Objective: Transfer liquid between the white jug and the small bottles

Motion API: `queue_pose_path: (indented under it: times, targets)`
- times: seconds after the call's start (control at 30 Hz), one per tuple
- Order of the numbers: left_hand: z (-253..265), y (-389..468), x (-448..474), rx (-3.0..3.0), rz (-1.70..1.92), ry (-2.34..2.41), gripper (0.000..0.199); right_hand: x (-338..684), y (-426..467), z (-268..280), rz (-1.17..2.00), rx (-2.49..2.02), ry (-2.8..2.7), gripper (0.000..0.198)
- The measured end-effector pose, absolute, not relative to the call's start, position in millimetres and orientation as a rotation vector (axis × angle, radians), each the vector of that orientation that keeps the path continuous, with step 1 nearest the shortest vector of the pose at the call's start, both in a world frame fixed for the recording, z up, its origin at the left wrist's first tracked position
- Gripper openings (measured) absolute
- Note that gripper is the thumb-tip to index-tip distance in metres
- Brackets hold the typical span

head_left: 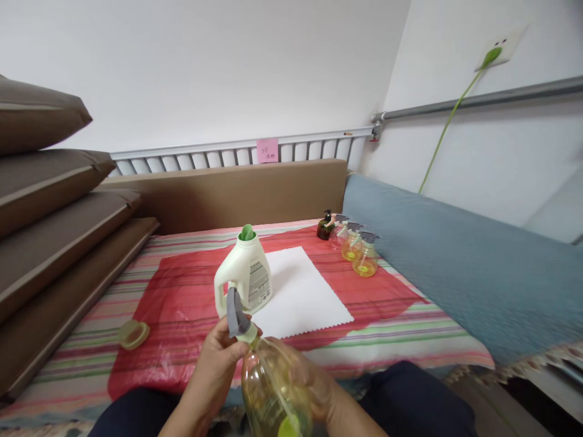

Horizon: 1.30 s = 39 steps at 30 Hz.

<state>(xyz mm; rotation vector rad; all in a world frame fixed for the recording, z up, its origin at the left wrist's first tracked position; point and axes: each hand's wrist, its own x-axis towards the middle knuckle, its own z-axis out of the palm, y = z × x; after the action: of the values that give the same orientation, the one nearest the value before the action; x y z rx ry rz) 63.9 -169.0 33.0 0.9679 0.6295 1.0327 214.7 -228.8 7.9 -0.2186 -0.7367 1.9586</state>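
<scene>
In front of my lap is a clear yellow spray bottle (pixel 259 388) with a grey trigger head. My left hand (pixel 216 358) is closed, its fingers and thumb pinching the pale collar under the trigger head. Around the bottle's rounded body, my right hand (pixel 312 379) is wrapped from the far right side, slightly blurred. A dip tube and a yellow-green spot show inside the bottle. Just beyond stands a cream detergent jug (pixel 252 273), upright, its mouth uncapped with a green spout showing. A pale yellow-green cap (pixel 133 334) lies to the left.
A white scalloped sheet (pixel 310 297) lies on red plastic (pixel 173 303) over a striped cloth. Several small bottles (pixel 365 261) stand in a row at the back right. Brown cushions (pixel 59 243) are stacked at left; a blue padded edge (pixel 423 243) runs along the right.
</scene>
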Motion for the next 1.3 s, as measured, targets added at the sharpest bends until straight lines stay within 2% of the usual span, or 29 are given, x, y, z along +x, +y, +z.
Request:
queue_pose_path:
  times: [0.13, 0.33, 0.5, 0.77, 0.9, 1.1, 1.23, 1.3]
  targets:
    - [37.7, -169.3, 68.7, 0.945, 1.095, 0.624, 0.038, 214.2, -221.2, 0.4, 1.968, -0.236, -0.703, 0.069]
    - [46.8, -156.2, 62.1, 1.000, 1.352, 0.782, 0.036, 208.6, -222.6, -3.9, 1.780, -0.410, -0.504, 0.064]
    - [49.3, -152.6, 62.7, 0.985, 1.498, 0.844, 0.034, 195.4, -235.9, 9.5, 1.469, -0.627, -0.523, 0.087]
    - [61.9, -156.7, 64.4, 0.846, 1.343, 0.707, 0.038, 193.6, -239.7, 32.7, 1.213, -0.852, -0.718, 0.075]
    - [64.7, -156.6, 61.1, 0.847, 1.335, 0.693, 0.038, 196.0, -244.8, 45.4, 1.167, -0.916, -0.763, 0.076]
    - [65.0, -158.4, 62.1, 0.845, 1.302, 0.673, 0.035, 206.3, -251.6, 51.9, 1.278, -0.866, -0.697, 0.074]
    - [65.5, -161.9, 64.5, 0.853, 1.296, 0.666, 0.038, 211.4, -249.3, 40.6, 1.664, -0.704, -0.555, 0.060]
    - [66.6, -163.2, 65.1, 0.884, 1.290, 0.668, 0.040, 214.2, -246.8, 35.2, 1.901, -0.609, -0.510, 0.070]
